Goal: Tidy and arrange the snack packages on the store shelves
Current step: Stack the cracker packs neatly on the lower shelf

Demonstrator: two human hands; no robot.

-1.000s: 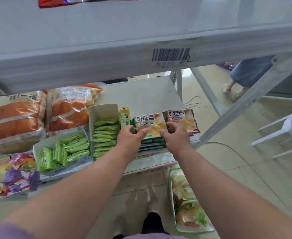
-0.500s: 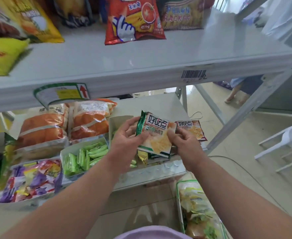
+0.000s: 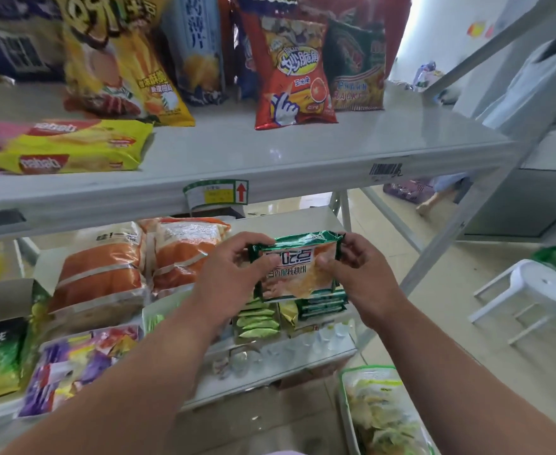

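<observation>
Both hands grip one green-edged crinkly foil biscuit packet (image 3: pixel 298 269) in the air just above the lower white shelf (image 3: pixel 270 380), below the upper white shelf (image 3: pixel 270 152): left hand (image 3: pixel 234 274) curls round its left end with thumb on the front, right hand (image 3: pixel 357 274) pinches its right end the same way. Directly under the packet, on the lower shelf, sits a stack of matching green packets (image 3: pixel 322 305); left of that stack, small light-green sachets (image 3: pixel 258 321), and further left two big orange-and-white bags (image 3: pixel 138 264). On the upper shelf, above the packet, stands a red-orange corn-snack bag (image 3: pixel 294 73).
</observation>
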